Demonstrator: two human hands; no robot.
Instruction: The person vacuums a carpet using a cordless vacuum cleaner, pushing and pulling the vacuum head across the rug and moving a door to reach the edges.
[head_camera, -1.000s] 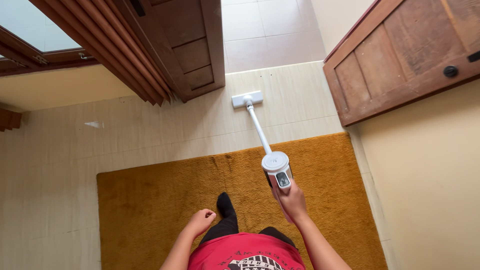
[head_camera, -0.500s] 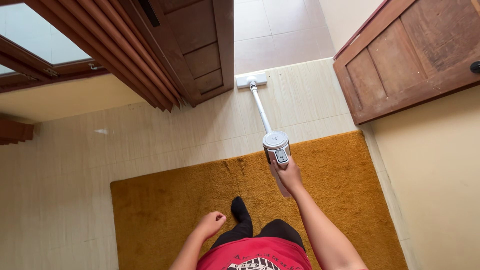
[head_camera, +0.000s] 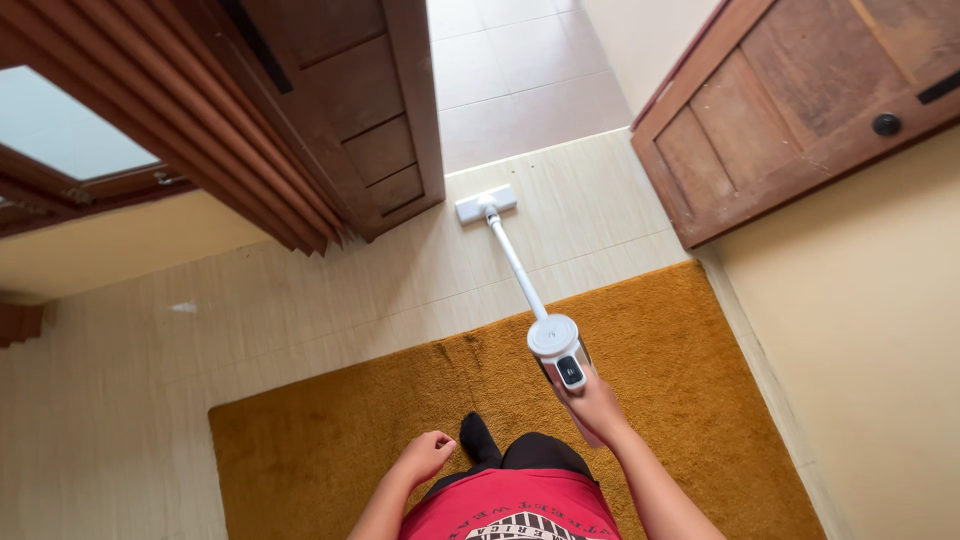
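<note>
Our right hand (head_camera: 594, 405) has its fingers wrapped around the handle of the white stick vacuum (head_camera: 556, 345), held low and angled so its wand reaches the far floor head (head_camera: 486, 203), flat on the pale tile near the open wooden door (head_camera: 360, 120). Our left hand (head_camera: 428, 455) hangs loosely curled and empty above the mustard rug (head_camera: 330, 430).

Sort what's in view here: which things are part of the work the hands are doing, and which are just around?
In use:
- white stick vacuum, gripped by the right hand
- its floor head on the pale tiled floor
- left hand, loosely curled, holding nothing

Just around:
- mustard rug underfoot
- open wooden doors, left and right
- small white scrap on the floor
</note>
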